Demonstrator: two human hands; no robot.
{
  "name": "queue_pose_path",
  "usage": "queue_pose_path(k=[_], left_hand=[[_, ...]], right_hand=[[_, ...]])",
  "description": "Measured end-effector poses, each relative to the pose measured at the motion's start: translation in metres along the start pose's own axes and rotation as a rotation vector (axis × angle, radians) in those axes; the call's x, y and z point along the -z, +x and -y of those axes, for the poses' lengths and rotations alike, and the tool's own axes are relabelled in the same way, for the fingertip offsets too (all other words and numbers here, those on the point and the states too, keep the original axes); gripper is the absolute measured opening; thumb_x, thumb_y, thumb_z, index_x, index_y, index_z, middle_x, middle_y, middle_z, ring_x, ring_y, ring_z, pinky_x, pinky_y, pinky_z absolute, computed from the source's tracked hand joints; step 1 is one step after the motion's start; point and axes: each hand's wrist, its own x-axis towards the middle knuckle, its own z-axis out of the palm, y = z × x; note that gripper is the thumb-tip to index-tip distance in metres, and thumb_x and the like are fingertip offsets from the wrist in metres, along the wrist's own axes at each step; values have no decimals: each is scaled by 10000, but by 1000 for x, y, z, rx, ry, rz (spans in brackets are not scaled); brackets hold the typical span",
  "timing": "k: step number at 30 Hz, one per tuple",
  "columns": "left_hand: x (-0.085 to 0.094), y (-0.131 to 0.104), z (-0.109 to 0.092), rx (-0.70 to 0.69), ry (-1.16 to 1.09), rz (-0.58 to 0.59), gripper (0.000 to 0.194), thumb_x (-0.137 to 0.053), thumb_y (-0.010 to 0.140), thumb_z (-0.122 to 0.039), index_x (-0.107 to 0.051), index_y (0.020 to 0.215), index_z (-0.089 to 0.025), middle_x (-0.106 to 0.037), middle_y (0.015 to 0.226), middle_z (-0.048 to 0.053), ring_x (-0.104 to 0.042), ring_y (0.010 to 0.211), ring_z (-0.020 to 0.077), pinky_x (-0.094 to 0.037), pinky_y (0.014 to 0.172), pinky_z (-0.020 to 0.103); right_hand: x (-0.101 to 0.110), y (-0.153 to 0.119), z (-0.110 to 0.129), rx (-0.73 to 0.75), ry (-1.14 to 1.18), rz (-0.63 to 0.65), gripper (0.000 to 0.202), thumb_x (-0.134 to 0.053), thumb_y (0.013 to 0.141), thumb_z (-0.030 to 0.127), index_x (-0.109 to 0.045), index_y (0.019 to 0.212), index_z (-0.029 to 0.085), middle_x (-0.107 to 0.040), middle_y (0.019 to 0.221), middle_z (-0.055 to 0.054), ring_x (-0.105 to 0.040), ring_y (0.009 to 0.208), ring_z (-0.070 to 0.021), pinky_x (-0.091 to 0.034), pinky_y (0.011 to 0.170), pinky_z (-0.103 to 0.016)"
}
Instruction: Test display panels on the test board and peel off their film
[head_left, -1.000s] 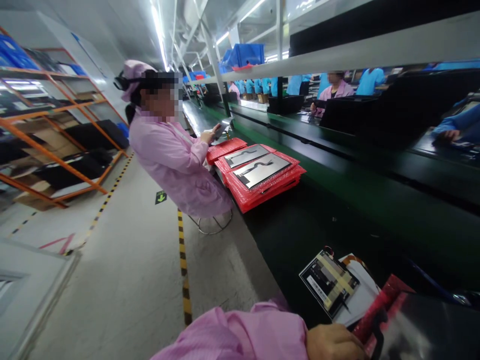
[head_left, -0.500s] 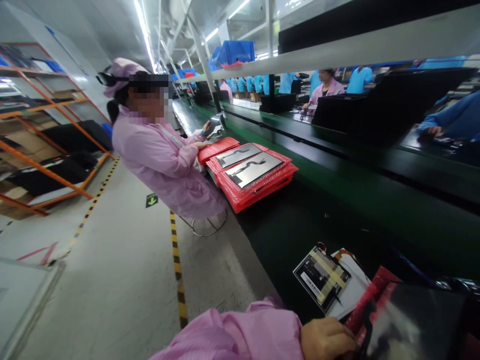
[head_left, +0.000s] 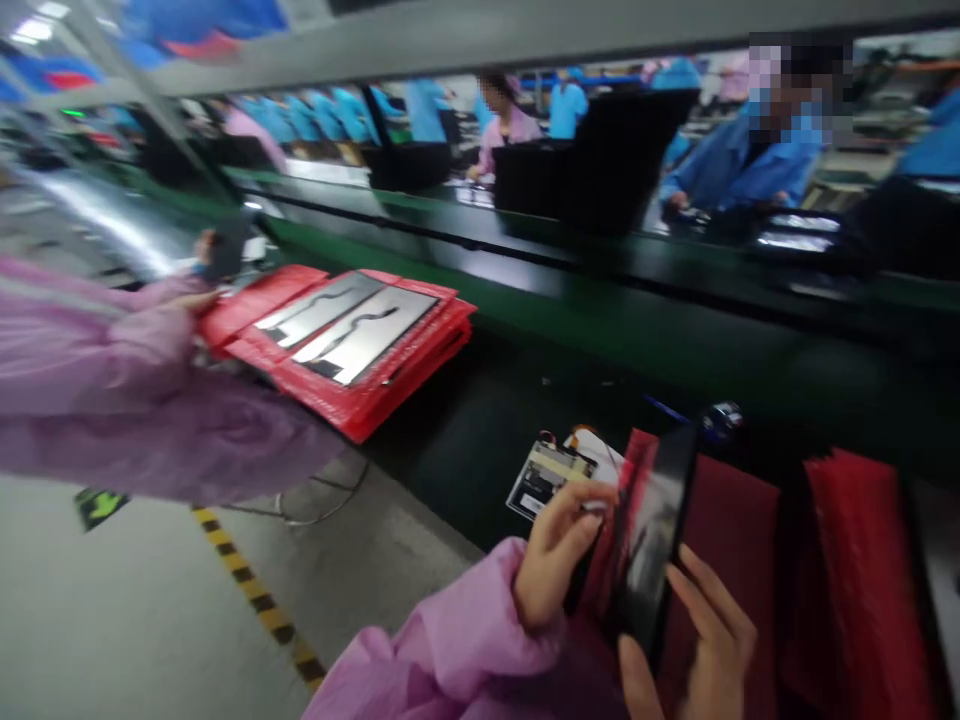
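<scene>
A thin, glossy, dark-edged display panel (head_left: 651, 545) stands tilted on edge in front of me. My right hand (head_left: 709, 640) grips it by its near right side, thumb on one face and fingers on the other. At its left, my left hand (head_left: 562, 555) has thumb and fingertips pinched together beside a red bubble-wrap bag (head_left: 637, 460); what they hold is too blurred to make out. Another red sheet of wrap (head_left: 739, 540) lies behind the panel. Just beyond my left hand is a small taped electronic module (head_left: 536, 480) with a white label.
Flat screens (head_left: 375, 335) lie on a stack of red bubble bags (head_left: 420, 365) farther left. A co-worker's pink sleeve (head_left: 150, 340) reaches there. More red bags (head_left: 862, 560) stand at right. A dark green conveyor (head_left: 525, 280) runs behind, with workers across it.
My view has swung right and down. My right hand has come into view, holding the display panel, which now stands steeper. My left hand has risen and pinches near the bag.
</scene>
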Motion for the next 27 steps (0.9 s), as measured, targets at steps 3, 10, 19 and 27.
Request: queue_pose_path(k=[3,10,19,27], left_hand=[[-8,20,-8,119,-127,196,433,-481,985,-303,-497,1412,-233,-432,1477,72,-388,1387,199,-303,1170,362],[-21,21,-7,253,-12,194,477,-467,983,-323,-478,1448,-218,-403,1505,55,-347,1418,186,-256,1199,338],[25,-7,10,-295,1123,-11,130,-510,940,-169,-608,1009,-117,-616,752,13,-551,626,83,-435,616,187],[47,-30,51,-407,1685,155,317,-526,920,-172,-565,1234,-163,-558,786,14,-518,641,156,-413,617,295]], right_hand=[[-2,11,29,-124,-16,71,454,-502,911,336,-462,1278,72,-426,1376,-170,-402,1254,-243,-382,982,-398],[-11,11,35,-132,50,100,480,-533,874,358,-442,1284,126,-382,1430,-129,-351,1313,-239,-419,1034,-427],[-15,1,15,-129,55,-130,426,-388,933,474,-487,1135,112,-475,1293,-179,-430,1223,-275,-404,954,-460],[-17,2,12,-114,59,-174,422,-422,921,474,-510,1084,94,-503,1247,-196,-462,1167,-287,-399,940,-448]])
